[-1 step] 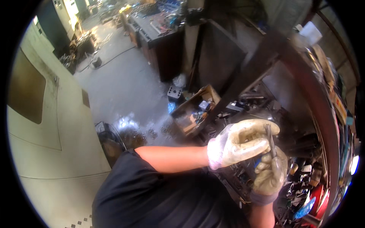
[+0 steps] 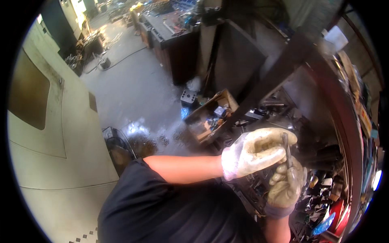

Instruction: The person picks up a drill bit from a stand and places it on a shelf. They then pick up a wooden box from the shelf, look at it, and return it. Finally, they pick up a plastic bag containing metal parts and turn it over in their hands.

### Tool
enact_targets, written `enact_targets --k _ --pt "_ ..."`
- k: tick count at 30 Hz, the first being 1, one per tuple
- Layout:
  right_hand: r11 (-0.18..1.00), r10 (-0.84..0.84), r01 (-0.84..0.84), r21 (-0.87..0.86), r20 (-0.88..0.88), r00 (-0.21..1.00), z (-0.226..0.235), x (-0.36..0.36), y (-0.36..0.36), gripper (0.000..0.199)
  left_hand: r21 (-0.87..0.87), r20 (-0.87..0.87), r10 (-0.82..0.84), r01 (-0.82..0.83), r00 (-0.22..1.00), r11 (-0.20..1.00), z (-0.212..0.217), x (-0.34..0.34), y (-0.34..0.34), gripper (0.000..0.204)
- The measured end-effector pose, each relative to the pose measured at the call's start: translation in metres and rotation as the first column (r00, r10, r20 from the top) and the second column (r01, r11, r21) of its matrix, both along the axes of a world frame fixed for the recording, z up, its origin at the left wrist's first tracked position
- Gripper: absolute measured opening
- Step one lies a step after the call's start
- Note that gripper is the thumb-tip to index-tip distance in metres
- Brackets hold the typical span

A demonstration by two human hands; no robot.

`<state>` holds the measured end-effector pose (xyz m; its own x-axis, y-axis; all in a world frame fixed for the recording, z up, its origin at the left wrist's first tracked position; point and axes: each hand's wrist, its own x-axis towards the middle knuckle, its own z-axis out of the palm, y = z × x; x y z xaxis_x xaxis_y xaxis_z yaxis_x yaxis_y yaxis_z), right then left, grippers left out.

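Both of my hands wear dirty white work gloves. My left hand, at the end of a bare forearm that crosses from the left, is closed around the upper part of a thin grey metal rod. My right hand comes up from the lower edge just below it and grips the same rod's lower end. The two gloves touch. The rod stands nearly upright between them, and its ends are mostly hidden by the fingers. My black shirt fills the lower middle.
An open cardboard box of small parts sits on the concrete floor. A dark metal beam runs diagonally above the hands. Cluttered shelves line the right side. A workbench stands at the back, a dark crate to the left.
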<state>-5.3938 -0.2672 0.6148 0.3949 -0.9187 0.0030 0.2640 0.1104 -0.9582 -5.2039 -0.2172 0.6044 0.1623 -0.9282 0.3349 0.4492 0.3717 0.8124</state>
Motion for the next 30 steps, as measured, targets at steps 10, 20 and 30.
enact_targets --k 10,20,30 --pt "0.79 0.324 -0.384 0.478 0.207 0.923 -0.052 0.058 0.0 0.037 -0.042 0.47 0.293 -0.311 0.832 0.95 -0.047 0.066 0.033 0.029" --pt "0.575 0.629 -0.665 0.477 0.263 0.732 -0.119 0.093 -0.013 0.042 0.346 0.382 0.409 -0.538 0.829 0.769 -0.053 0.136 0.088 0.027" --pt "0.8 0.452 -0.395 0.451 -0.021 0.892 -0.131 0.166 -0.025 0.042 -0.02 0.681 0.527 -0.707 0.508 0.707 0.004 0.462 -0.034 0.03"
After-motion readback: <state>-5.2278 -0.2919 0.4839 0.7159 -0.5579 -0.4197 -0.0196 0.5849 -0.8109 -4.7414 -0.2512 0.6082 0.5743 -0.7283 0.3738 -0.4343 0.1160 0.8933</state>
